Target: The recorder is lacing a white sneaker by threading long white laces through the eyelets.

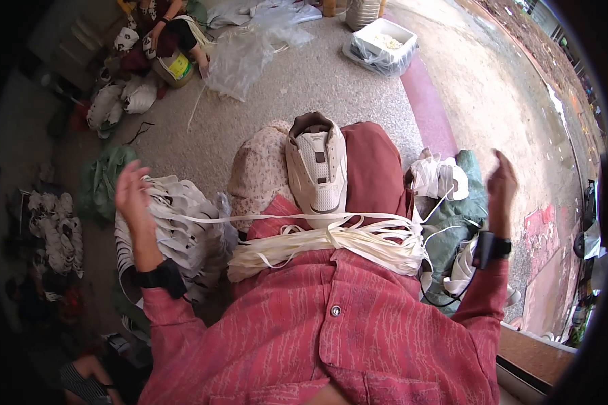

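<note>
A white lace-up shoe [319, 172] with a dark lining rests upright between my knees, toe toward me. Across my lap lies a thick bundle of cream shoelaces [317, 244]. One loose lace [216, 219] runs from the bundle toward the left stack of shoe uppers. My left hand [134, 196] is raised over that stack of white shoe uppers [182, 199]; motion blurs its fingers, and whether they hold a lace is unclear. My right hand [502, 183] is lifted beside the green sack, fingers loosely extended, with nothing visible in it.
At right, white shoes [439, 177] lie on a green sack [466, 209]. Farther off stands a white tub [392, 42] in plastic. A co-worker [159, 30] sits at the far left among shoes, beside a bucket [175, 67] and a clear plastic sheet [246, 64]. More shoes [54, 229] are piled at left.
</note>
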The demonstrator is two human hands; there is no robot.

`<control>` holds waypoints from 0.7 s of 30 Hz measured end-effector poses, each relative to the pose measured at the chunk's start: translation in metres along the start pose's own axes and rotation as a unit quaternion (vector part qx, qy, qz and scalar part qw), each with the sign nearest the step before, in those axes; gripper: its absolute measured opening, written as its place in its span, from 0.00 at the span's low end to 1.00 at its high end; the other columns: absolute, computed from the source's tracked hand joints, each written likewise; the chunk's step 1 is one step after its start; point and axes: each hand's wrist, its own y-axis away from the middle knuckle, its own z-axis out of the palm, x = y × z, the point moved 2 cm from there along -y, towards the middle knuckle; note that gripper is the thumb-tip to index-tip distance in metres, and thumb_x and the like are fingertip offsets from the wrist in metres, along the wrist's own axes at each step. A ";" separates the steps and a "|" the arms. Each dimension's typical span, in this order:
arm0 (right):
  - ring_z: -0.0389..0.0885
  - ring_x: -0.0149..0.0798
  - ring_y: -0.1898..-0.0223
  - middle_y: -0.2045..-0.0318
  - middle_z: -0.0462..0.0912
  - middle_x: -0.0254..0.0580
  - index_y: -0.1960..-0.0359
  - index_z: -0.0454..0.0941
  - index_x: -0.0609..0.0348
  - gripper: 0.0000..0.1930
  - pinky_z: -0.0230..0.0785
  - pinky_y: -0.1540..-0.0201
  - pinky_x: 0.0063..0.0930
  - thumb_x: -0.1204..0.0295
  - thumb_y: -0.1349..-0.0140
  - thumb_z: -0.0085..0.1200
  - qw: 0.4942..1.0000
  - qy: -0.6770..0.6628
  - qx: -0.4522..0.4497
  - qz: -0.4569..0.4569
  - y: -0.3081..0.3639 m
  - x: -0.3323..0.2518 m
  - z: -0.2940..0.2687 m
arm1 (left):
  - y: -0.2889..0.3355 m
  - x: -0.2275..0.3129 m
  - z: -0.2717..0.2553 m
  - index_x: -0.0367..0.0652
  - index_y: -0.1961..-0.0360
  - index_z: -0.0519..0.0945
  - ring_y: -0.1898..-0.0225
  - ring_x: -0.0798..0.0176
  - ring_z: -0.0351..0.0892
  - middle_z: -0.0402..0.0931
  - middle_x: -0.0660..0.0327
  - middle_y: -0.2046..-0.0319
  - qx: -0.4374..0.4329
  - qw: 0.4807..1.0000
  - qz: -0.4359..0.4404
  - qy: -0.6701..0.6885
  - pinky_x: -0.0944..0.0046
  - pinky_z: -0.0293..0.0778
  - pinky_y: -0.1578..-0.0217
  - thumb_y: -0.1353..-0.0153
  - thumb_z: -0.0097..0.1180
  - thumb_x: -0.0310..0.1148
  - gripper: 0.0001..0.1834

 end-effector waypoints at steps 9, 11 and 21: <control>0.78 0.34 0.68 0.69 0.79 0.40 0.60 0.83 0.61 0.09 0.70 0.66 0.26 0.81 0.42 0.57 0.866 0.090 -0.436 -0.229 0.157 -0.055 0.214 | 0.101 -0.003 0.199 0.40 0.62 0.83 0.68 0.78 0.74 0.79 0.66 0.69 -0.419 0.907 0.000 -0.041 0.77 0.65 0.72 0.42 0.62 0.26 0.07; 0.79 0.37 0.70 0.71 0.79 0.42 0.62 0.83 0.60 0.07 0.71 0.68 0.28 0.79 0.43 0.58 0.870 0.076 -0.443 -0.201 0.165 -0.054 0.221 | 0.109 -0.010 0.215 0.39 0.65 0.83 0.69 0.78 0.69 0.73 0.69 0.69 -0.475 0.874 0.070 -0.071 0.77 0.63 0.69 0.45 0.64 0.26 0.07; 0.77 0.35 0.70 0.72 0.76 0.41 0.67 0.80 0.63 0.04 0.68 0.67 0.27 0.78 0.44 0.59 0.897 0.045 -0.424 -0.121 0.172 -0.036 0.223 | 0.125 -0.032 0.219 0.41 0.67 0.83 0.70 0.75 0.63 0.62 0.69 0.69 -0.478 0.870 0.104 -0.069 0.76 0.62 0.69 0.47 0.66 0.26 0.06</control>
